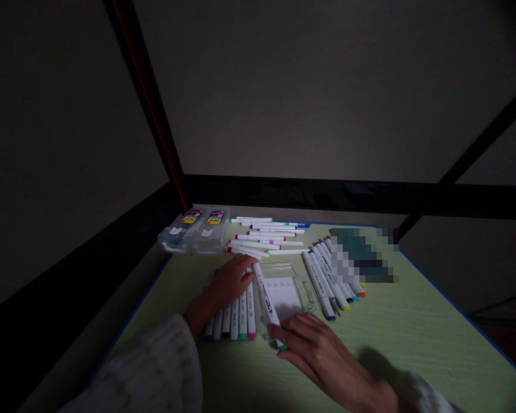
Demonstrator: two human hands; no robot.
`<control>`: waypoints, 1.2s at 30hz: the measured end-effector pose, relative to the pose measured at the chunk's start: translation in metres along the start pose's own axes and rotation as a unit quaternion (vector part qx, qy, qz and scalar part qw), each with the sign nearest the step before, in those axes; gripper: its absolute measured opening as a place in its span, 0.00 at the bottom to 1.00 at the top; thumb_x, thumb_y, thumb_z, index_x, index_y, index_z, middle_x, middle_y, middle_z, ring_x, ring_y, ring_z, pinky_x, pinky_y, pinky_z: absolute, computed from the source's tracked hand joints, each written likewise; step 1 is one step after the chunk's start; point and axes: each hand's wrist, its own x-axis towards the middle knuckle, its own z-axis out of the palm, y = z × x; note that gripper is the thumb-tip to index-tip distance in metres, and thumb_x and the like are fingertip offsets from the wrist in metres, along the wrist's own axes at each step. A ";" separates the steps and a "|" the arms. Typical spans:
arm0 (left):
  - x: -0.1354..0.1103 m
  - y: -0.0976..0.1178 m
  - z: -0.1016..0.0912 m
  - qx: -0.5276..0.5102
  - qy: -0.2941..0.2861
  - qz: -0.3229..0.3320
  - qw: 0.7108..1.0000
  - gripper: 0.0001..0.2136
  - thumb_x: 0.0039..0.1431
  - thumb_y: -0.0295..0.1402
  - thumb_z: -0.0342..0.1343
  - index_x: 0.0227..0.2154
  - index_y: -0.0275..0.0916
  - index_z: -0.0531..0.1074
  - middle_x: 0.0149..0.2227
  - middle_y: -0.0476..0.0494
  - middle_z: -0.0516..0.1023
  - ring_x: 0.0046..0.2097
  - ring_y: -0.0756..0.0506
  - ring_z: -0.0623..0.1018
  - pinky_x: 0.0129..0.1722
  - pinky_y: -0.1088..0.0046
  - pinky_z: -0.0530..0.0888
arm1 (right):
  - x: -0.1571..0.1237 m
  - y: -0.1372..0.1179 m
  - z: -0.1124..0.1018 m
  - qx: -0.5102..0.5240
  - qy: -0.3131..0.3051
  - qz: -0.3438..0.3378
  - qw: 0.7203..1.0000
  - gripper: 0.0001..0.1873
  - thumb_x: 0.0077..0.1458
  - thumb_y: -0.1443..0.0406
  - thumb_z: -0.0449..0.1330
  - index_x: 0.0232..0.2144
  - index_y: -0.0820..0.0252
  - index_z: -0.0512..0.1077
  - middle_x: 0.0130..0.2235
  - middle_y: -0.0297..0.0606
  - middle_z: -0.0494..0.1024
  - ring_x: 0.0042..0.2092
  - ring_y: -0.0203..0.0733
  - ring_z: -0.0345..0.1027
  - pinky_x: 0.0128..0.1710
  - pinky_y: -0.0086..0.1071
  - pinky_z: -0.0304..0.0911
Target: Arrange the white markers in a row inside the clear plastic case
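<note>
White marker [266, 298], one, twin-capped in form, dark lettering on the barrel, green at the lower end. Lies aslant between the two hands, above the middle of the tabletop [421, 321], its far end leaning toward the far left corner.

Right hand [322, 351]: grip closed, thumb and fingers pinching the marker just above its green end; the rest of the barrel extends beyond the fingertips, away from the wearer.

Left hand [227, 282]: fingers bent, tips at the marker's far end; whether this grip clasps or merely touches cannot be told.

Beneath the marker: clear plastic tray [279, 266] with a white insert [284, 293]. Left of it, partly under the left hand: row of markers [234, 318], ends blue, black, green and pink among them.

Toward the right edge: slanting group of markers [317, 284], beside a pixelated patch [361, 255].

Along the far edge: loose slim pens [260, 237]. At the far left corner: two clear plastic boxes [210, 240], labelled, side by side.
</note>
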 end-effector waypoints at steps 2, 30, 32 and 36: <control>0.001 0.001 0.000 0.015 -0.004 0.018 1.000 0.11 0.52 0.24 0.48 0.39 0.36 0.67 0.39 0.43 0.71 0.44 0.45 0.69 0.46 0.67 0.67 | 0.000 -0.001 0.000 0.006 -0.005 -0.001 1.000 0.17 0.57 0.61 0.50 0.48 0.58 0.66 0.35 0.37 0.73 0.38 0.41 0.65 0.38 0.36 0.63; 0.002 -0.002 0.004 0.042 -0.007 0.059 0.997 0.12 0.56 0.25 0.44 0.41 0.35 0.68 0.42 0.41 0.72 0.46 0.46 0.69 0.49 0.66 0.67 | 0.003 -0.006 0.002 0.087 -0.010 0.049 0.995 0.17 0.56 0.62 0.52 0.48 0.58 0.65 0.37 0.37 0.72 0.41 0.41 0.64 0.44 0.37 0.62; 0.002 -0.002 0.004 0.035 -0.006 0.059 0.998 0.12 0.56 0.25 0.44 0.41 0.35 0.68 0.42 0.41 0.72 0.46 0.46 0.69 0.49 0.67 0.67 | 0.003 -0.006 0.003 0.091 -0.004 0.050 0.995 0.17 0.56 0.63 0.53 0.48 0.58 0.66 0.38 0.37 0.72 0.42 0.41 0.64 0.45 0.37 0.62; 0.002 -0.003 0.004 0.022 -0.004 0.055 0.998 0.12 0.55 0.25 0.45 0.41 0.36 0.68 0.42 0.42 0.73 0.46 0.47 0.69 0.48 0.66 0.67 | 0.001 -0.005 0.006 0.089 0.016 0.049 0.995 0.18 0.55 0.63 0.54 0.49 0.58 0.65 0.39 0.38 0.72 0.43 0.41 0.65 0.46 0.37 0.62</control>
